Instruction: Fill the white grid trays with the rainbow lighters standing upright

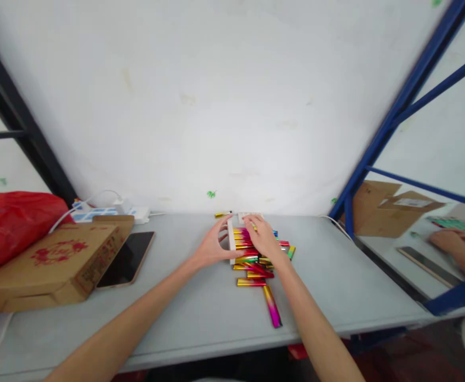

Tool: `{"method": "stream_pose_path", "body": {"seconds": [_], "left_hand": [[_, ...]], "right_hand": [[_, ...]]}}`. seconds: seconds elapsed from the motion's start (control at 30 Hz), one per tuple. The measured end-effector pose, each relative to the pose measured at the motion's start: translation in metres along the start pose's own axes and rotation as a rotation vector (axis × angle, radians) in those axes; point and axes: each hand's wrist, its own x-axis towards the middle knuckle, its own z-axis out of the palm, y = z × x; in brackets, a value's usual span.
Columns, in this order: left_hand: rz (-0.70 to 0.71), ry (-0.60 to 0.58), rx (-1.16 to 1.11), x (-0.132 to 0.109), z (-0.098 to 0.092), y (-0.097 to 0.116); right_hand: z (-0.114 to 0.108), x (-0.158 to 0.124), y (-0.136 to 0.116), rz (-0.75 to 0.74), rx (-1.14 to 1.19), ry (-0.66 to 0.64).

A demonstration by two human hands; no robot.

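My left hand is closed around a narrow white holder standing on its long side, thumb at the near end and fingers at the far end. Shiny slim sticks in gold, pink, red and green lie in a loose pile against its right face. Over the far part of this pile is my right hand, its fingers curled down; a yellow bit shows beside them, but the grip is mostly hidden. One gold-to-magenta stick lies apart toward the table's front edge. Behind the hands a second white piece is partly covered.
At left, a cardboard box and a red plastic bag sit beside a dark-screened phone and a power strip. A small yellow stick lies by the wall. Blue frame posts bound the right; a co-worker's hands are beyond.
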Motion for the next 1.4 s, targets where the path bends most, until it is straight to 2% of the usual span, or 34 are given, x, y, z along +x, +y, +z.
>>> {"method": "stream_pose_path", "body": {"seconds": [0.13, 0.4, 0.6, 0.83, 1.0, 1.17, 1.3, 1.4], "left_hand": [[-0.015, -0.005, 0.015, -0.001, 0.001, -0.004], [-0.062, -0.017, -0.009, -0.003, 0.002, -0.003], [-0.075, 0.004, -0.029, -0.002, 0.003, -0.003], [-0.057, 0.007, -0.021, -0.002, 0.000, -0.001], [-0.056, 0.016, -0.016, -0.003, -0.004, -0.003], [-0.043, 0.009, -0.028, -0.004, -0.003, -0.006], [-0.030, 0.023, -0.033, -0.005, -0.001, -0.011], [-0.020, 0.023, -0.034, -0.006, 0.001, -0.016]], "right_hand": [[0.017, -0.002, -0.022, -0.055, -0.043, -0.166], [0.016, -0.003, -0.018, 0.001, -0.070, -0.168], [0.013, -0.001, -0.002, 0.065, -0.125, -0.147], [-0.004, -0.002, 0.030, 0.155, -0.228, -0.126], [-0.013, -0.006, 0.045, 0.095, -0.151, -0.108], [-0.014, -0.007, 0.048, 0.068, -0.067, -0.090], [-0.010, 0.017, 0.045, 0.075, -0.194, -0.103], [0.002, 0.058, 0.038, -0.057, -0.243, -0.134]]}}
